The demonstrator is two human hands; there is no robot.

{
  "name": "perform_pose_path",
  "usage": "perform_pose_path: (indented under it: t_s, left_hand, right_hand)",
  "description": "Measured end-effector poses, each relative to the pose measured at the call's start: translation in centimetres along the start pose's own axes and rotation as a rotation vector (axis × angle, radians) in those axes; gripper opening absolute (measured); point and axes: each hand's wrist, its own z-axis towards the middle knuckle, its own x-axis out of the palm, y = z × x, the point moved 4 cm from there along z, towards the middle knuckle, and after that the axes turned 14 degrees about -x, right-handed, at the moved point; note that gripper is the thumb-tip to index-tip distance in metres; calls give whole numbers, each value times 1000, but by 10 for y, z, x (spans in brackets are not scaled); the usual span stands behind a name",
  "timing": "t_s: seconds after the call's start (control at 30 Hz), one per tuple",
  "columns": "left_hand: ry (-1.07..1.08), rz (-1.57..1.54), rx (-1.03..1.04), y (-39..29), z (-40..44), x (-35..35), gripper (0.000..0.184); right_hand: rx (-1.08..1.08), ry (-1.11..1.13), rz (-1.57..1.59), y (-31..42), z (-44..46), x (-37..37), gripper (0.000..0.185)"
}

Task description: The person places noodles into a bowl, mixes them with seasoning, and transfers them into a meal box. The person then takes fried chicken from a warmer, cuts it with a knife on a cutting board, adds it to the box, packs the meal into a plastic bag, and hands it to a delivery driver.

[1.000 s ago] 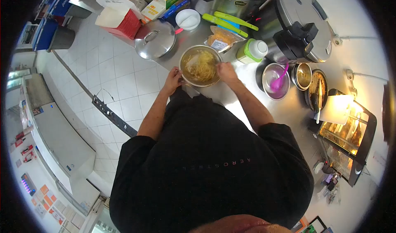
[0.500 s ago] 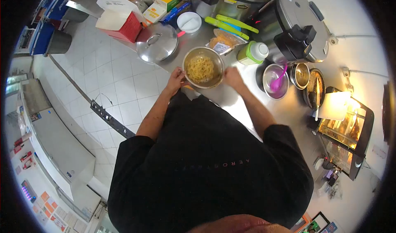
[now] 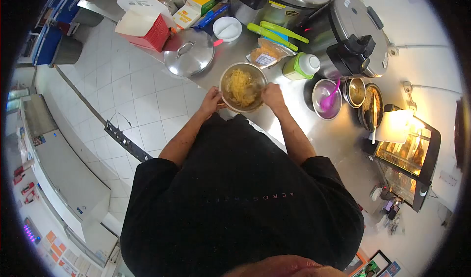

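Observation:
A steel mixing bowl [image 3: 227, 102] with yellow noodles [image 3: 241, 87] inside is in front of my body, by the counter's near edge. My left hand [image 3: 211, 101] is closed on the bowl's left rim. On the opposite side my right hand [image 3: 273, 96] is closed at the right rim, its fingertips partly hidden. The noodles look smeared by motion, heaped toward the far left of the bowl. Something orange-brown shows under the bowl beside my left hand; I cannot make out what it is.
Beyond the bowl are a lidded pot [image 3: 188, 53], green tongs [image 3: 272, 36], a food packet [image 3: 266, 54] and a green-and-white bottle [image 3: 301, 66]. To the right stand a bowl with a purple ladle [image 3: 329, 100], large cookers [image 3: 351, 34] and a lit display case [image 3: 409, 152].
My right hand has moved left and toward me, closing on the bowl's rim. The bowl has shifted slightly toward me, and the noodles have changed shape inside it.

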Motion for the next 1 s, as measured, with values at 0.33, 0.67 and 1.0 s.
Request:
perform_pose_path:
  t_s: [0.33,0.67,1.0]
  left_hand:
    - [66,4,-14,-7,7,2,13]
    - [33,-8,20,-20,14,3,12]
    - [9,-20,42,-5,18,-10,12]
  right_hand:
    - [-23,119,-16,51,7,-22,23]
    - [-95,-13,85,15,-1,-5,21]
    - [-213,-9,156,32,-18,15,19]
